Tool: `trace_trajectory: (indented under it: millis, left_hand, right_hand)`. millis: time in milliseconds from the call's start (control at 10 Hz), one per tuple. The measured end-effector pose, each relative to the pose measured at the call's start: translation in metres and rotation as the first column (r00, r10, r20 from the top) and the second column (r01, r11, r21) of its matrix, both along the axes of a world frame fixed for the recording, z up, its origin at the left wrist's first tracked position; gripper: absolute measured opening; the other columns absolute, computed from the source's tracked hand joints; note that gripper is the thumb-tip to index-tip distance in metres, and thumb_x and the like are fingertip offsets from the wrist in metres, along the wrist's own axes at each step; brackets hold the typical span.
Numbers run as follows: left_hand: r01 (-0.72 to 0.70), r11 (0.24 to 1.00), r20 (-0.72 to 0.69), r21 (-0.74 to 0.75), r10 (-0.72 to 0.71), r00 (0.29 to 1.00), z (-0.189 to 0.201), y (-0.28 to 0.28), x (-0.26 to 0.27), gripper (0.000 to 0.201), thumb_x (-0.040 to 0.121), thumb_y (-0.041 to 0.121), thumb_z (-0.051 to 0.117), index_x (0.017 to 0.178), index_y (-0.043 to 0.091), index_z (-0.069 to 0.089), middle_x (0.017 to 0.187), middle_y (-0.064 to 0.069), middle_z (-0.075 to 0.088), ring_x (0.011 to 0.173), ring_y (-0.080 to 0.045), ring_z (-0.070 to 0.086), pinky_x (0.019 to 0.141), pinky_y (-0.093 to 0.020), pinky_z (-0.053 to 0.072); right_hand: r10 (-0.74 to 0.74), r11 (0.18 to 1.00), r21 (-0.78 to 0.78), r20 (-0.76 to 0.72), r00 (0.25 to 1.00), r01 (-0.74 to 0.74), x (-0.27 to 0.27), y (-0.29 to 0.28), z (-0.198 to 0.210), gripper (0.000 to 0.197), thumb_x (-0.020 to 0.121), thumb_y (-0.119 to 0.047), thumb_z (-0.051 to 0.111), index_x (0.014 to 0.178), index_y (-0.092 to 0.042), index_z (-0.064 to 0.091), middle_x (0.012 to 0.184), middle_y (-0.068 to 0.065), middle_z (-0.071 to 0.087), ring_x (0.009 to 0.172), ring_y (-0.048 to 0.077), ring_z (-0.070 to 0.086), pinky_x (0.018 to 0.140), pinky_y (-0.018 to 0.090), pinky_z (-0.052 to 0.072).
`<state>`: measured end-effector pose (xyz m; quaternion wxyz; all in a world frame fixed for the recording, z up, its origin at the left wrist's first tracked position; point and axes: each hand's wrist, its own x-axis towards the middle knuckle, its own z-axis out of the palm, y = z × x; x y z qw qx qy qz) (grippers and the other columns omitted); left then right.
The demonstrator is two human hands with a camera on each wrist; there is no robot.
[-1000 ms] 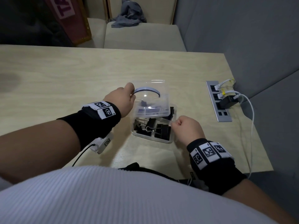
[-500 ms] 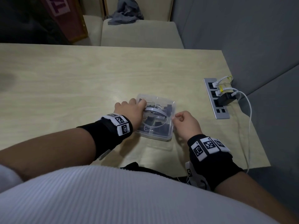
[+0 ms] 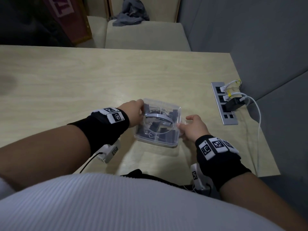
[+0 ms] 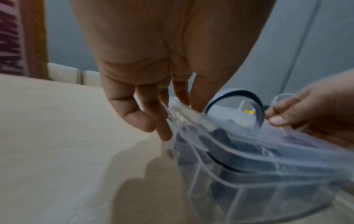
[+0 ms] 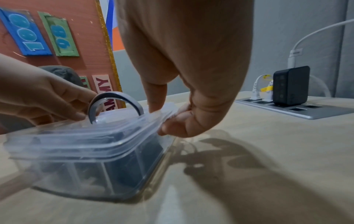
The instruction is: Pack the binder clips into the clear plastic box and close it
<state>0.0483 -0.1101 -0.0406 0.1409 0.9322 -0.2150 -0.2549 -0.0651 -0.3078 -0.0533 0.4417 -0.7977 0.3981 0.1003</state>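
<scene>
The clear plastic box [image 3: 156,141] sits on the table in front of me, with black binder clips [image 3: 166,137] inside. Its clear lid [image 3: 164,107], with an arched grey handle [image 3: 160,117], lies down over the box, and the right edge looks slightly raised. My left hand [image 3: 140,112] presses fairly straight fingers on the lid's left edge beside the handle [image 4: 256,103]. My right hand [image 5: 164,118] pinches the lid's right rim, index finger on top and thumb beneath. The clips [image 5: 130,171] show dimly through the box wall.
A grey power strip [image 3: 223,105] set in the table [image 3: 83,80] carries a black charger [image 3: 233,104] and white cables [image 3: 257,117] to the right of the box. A cushioned bench [image 3: 143,35] holding a grey cloth [image 3: 130,17] stands beyond the far edge. A grey wall is on the right.
The lid, held upright by my left hand a second ago, has swung down onto the box. My right hand moved from the box's front corner to the lid's right rim.
</scene>
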Motion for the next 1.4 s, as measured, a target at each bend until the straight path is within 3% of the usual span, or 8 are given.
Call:
trace_trajectory:
  millis: [200,300,500,700,900,1100,1300,1400]
  left_hand:
    - [-0.259,0.966,-0.065,0.003,0.258,0.964,0.002,0.003,0.005,0.043,0.080,0.026,0.072,0.107,0.012,0.042,0.083,-0.008,0.071,0.077,-0.025,0.067,0.060,-0.033,0.047]
    - [-0.230,0.966,-0.088,0.119,0.241,0.966,0.009,0.000,0.008,0.025,0.081,0.029,0.072,0.077,0.013,0.054,0.072,-0.006,0.074,0.061,-0.020,0.066,0.064,-0.030,0.053]
    - [-0.221,0.953,-0.140,0.209,0.252,0.957,0.014,0.002,0.010,0.040,0.082,0.042,0.069,0.054,0.013,0.070,0.032,0.006,0.055,0.044,-0.011,0.054,0.054,-0.023,0.045]
    - [-0.267,0.951,-0.186,0.159,0.294,0.938,0.011,0.004,0.011,0.040,0.083,0.041,0.069,0.056,0.013,0.066,0.033,0.008,0.058,0.041,-0.009,0.053,0.055,-0.023,0.046]
    - [-0.197,0.958,-0.094,0.209,0.220,0.971,0.012,-0.002,0.006,0.024,0.082,0.025,0.069,0.069,0.006,0.074,0.064,-0.002,0.074,0.052,-0.017,0.060,0.065,-0.028,0.054]
    - [-0.149,0.961,-0.074,0.232,0.170,0.983,0.015,0.000,0.004,0.040,0.085,0.032,0.063,0.050,0.012,0.065,0.044,0.002,0.062,0.040,-0.012,0.054,0.049,-0.023,0.043]
    - [-0.115,0.977,-0.091,0.180,0.133,0.987,0.018,0.010,0.004,0.037,0.095,0.042,0.046,0.081,0.010,0.060,0.072,-0.006,0.075,0.063,-0.021,0.069,0.065,-0.030,0.052]
    - [-0.145,0.978,-0.097,0.148,0.160,0.982,0.022,0.028,-0.003,0.032,0.095,0.046,0.043,0.087,0.017,0.052,0.070,0.000,0.071,0.057,-0.014,0.061,0.062,-0.028,0.047]
  right_hand:
    - [0.068,0.990,-0.121,-0.047,0.997,-0.073,0.006,0.003,0.002,0.015,0.084,-0.026,0.064,0.097,-0.021,0.059,0.089,0.005,0.067,0.072,0.025,0.068,0.070,0.042,0.059]
    - [0.123,0.963,-0.228,-0.097,0.988,-0.142,0.012,0.005,0.006,0.010,0.085,-0.024,0.061,0.094,-0.021,0.059,0.086,0.003,0.066,0.076,0.025,0.066,0.072,0.040,0.058]
    - [0.208,0.893,-0.366,-0.176,0.962,-0.260,0.024,0.005,0.009,0.007,0.086,-0.013,0.059,0.093,-0.016,0.058,0.088,0.005,0.065,0.079,0.027,0.062,0.066,0.030,0.048]
    - [0.247,0.845,-0.429,-0.215,0.945,-0.319,0.028,0.008,0.013,0.005,0.087,-0.011,0.056,0.090,-0.013,0.059,0.088,0.007,0.062,0.077,0.027,0.056,0.063,0.029,0.041]
    - [0.252,0.837,-0.437,-0.227,0.941,-0.329,0.027,0.012,0.015,0.007,0.088,-0.010,0.053,0.093,-0.012,0.058,0.089,0.008,0.062,0.077,0.028,0.056,0.063,0.030,0.041]
    - [0.258,0.839,-0.423,-0.242,0.935,-0.341,0.026,0.013,0.021,0.013,0.089,-0.011,0.053,0.101,-0.009,0.057,0.096,0.010,0.064,0.081,0.029,0.058,0.064,0.030,0.042]
    - [0.311,0.858,-0.330,-0.278,0.909,-0.394,0.020,0.008,0.039,0.031,0.090,-0.033,0.057,0.111,-0.011,0.052,0.102,0.008,0.063,0.085,0.026,0.059,0.067,0.032,0.046]
    - [0.344,0.858,-0.344,-0.168,0.924,-0.382,0.018,-0.005,0.064,0.041,0.089,-0.047,0.055,0.116,-0.016,0.052,0.108,0.005,0.062,0.087,0.022,0.057,0.068,0.032,0.044]
